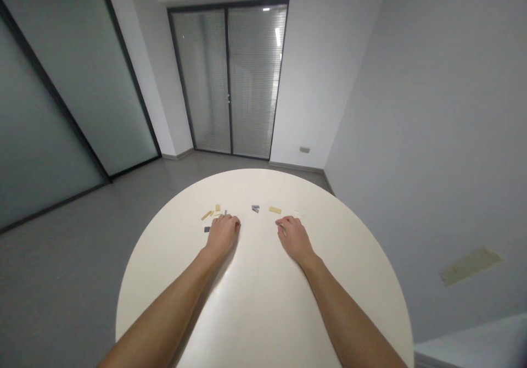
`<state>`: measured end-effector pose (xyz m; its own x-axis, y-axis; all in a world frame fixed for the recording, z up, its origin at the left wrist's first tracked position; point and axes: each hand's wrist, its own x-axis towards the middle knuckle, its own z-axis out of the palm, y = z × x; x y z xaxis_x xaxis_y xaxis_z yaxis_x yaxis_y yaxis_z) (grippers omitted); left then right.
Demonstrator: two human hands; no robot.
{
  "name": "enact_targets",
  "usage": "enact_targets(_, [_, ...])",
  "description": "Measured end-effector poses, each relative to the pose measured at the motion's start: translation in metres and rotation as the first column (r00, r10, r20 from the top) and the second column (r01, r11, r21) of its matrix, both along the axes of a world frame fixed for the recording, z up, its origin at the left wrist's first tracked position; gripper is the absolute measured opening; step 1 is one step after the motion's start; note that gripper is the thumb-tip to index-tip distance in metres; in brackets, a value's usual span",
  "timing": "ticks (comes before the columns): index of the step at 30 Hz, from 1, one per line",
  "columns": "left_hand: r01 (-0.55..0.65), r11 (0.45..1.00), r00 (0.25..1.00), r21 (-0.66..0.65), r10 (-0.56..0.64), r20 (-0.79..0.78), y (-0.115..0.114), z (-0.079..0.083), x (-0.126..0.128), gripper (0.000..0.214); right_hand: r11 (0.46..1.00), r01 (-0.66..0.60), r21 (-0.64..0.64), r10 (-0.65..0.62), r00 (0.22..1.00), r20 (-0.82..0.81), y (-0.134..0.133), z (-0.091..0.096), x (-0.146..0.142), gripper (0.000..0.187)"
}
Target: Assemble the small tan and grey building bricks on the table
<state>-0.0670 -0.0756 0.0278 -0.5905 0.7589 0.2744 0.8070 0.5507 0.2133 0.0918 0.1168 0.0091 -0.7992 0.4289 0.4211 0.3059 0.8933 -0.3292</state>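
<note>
Tan strips (206, 215) beyond left hand (222, 234)

Tan strips (275, 210) and perhaps bluish-grey pieces (255, 208) on cream tabletop (263, 313)

Both arms reach forward from the bottom corners of the view and angle inward across the tabletop (362, 285). The left hand (223, 235) and right hand (295, 240) are low over its far half, backs up, wrists nearly straight, well apart and facing each other. The left fingers (234, 224) and right fingers (282, 223) curl inward and down; whether they pinch anything is too small to tell. The left forearm (164, 302) and right forearm (346, 313) are bare.
</note>
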Motion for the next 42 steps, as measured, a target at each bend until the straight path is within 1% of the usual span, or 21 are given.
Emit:
enact_targets(3, [0.181, 0.981, 0.983, 0.069, -0.183, 0.017, 0.008, -0.004, 0.012, 0.022, 1.0, 0.007, -0.004, -0.007, 1.0, -0.004, -0.001, 0.001, 0.001, 0.024])
enact_targets(4, [0.223, 0.971, 0.974, 0.087, -0.225, 0.013, 0.01, -0.006, 0.015, 0.021, 1.0, 0.005, -0.006, -0.005, 1.0, -0.012, -0.001, 0.001, 0.001, 0.024])
enact_targets(6, [0.276, 0.954, 0.96, 0.117, -0.278, 0.005, 0.013, -0.008, 0.021, 0.02, 1.0, -0.015, -0.018, 0.014, 0.999, -0.031, -0.003, 0.002, 0.001, 0.023])
enact_targets(9, [0.302, 0.941, 0.951, 0.15, -0.308, 0.015, 0.015, -0.009, 0.026, 0.018, 0.996, -0.081, -0.049, 0.078, 0.995, -0.067, -0.007, 0.003, -0.001, 0.021])
enact_targets(11, [0.287, 0.94, 0.952, 0.184, -0.301, 0.052, 0.015, -0.008, 0.028, 0.018, 0.99, -0.127, -0.06, 0.121, 0.988, -0.091, -0.01, 0.004, -0.004, 0.018])
enact_targets(15, [0.219, 0.939, 0.951, 0.265, -0.266, 0.158, 0.013, -0.005, 0.031, 0.015, 0.978, -0.2, -0.056, 0.191, 0.972, -0.134, -0.018, 0.008, -0.006, 0.012])
enact_targets(17, [0.194, 0.933, 0.941, 0.303, -0.265, 0.213, 0.013, -0.004, 0.032, 0.013, 0.964, -0.261, -0.06, 0.248, 0.955, -0.165, -0.02, 0.011, -0.006, 0.01])
enact_targets(20, [0.156, 0.909, 0.899, 0.387, -0.293, 0.325, 0.015, -0.006, 0.032, 0.013, 0.929, -0.364, -0.067, 0.346, 0.918, -0.192, -0.023, 0.015, -0.004, 0.014])
enact_targets(23, [0.126, 0.881, 0.845, 0.456, -0.336, 0.417, 0.018, -0.009, 0.032, 0.015, 0.908, -0.415, -0.061, 0.397, 0.897, -0.196, -0.023, 0.017, -0.004, 0.014])
enact_targets(26, [0.116, 0.87, 0.821, 0.48, -0.356, 0.446, 0.019, -0.01, 0.032, 0.017, 0.901, -0.432, -0.05, 0.414, 0.887, -0.204, -0.022, 0.018, -0.004, 0.009])
enact_targets(32, [0.117, 0.872, 0.822, 0.475, -0.353, 0.447, 0.019, -0.008, 0.034, 0.02, 0.903, -0.425, -0.063, 0.406, 0.893, -0.197, -0.021, 0.018, -0.005, 0.009])
enact_targets(38, [0.127, 0.862, 0.834, 0.49, -0.36, 0.417, 0.019, -0.008, 0.033, 0.018, 0.921, -0.379, -0.091, 0.353, 0.91, -0.219, -0.019, 0.017, -0.005, 0.008])
enact_targets(42, [0.134, 0.866, 0.841, 0.482, -0.357, 0.407, 0.019, -0.009, 0.032, 0.018, 0.926, -0.361, -0.109, 0.328, 0.913, -0.242, -0.018, 0.017, -0.004, 0.009])
